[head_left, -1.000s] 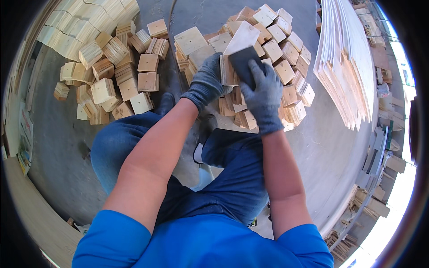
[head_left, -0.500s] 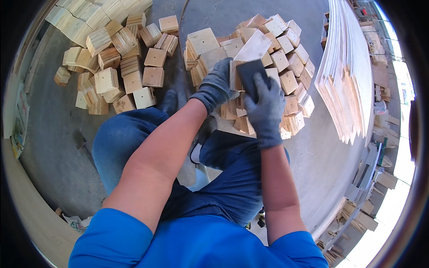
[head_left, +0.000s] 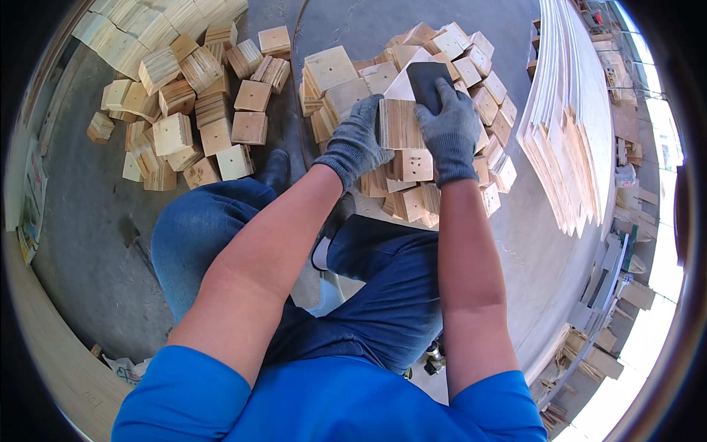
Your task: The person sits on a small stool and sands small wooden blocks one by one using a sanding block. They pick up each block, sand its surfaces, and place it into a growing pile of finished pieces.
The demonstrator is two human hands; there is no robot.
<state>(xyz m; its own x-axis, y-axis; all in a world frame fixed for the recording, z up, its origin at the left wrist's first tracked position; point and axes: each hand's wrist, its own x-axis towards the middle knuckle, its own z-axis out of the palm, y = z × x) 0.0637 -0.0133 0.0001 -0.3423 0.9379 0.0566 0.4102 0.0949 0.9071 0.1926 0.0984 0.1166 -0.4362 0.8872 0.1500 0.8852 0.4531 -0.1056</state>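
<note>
My left hand (head_left: 356, 138), in a grey knit glove, grips the left side of a plywood block (head_left: 401, 125) whose layered edge faces me. Flat against the block's top face lies a dark, rectangular sanding block (head_left: 427, 82). My right hand (head_left: 452, 132), gloved alike, is closed over the sanding block, fingers pointing away from me. Part of the plywood block's pale top is covered by the sanding block and my hand. Beneath and around both hands is a heap of plywood blocks (head_left: 340, 99), many with a small hole in the face.
More plywood blocks (head_left: 254, 96) are piled at the left, with neat stacks (head_left: 158, 26) behind them. Long thin wooden sheets (head_left: 567, 125) stand stacked on the right. A cable (head_left: 297, 44) crosses the floor between the piles. My bent knees are close below my arms.
My right hand has pushed the sanding block forward, away from me, along the plywood block, uncovering its near layered edge. My left hand keeps its grip in nearly the same place.
</note>
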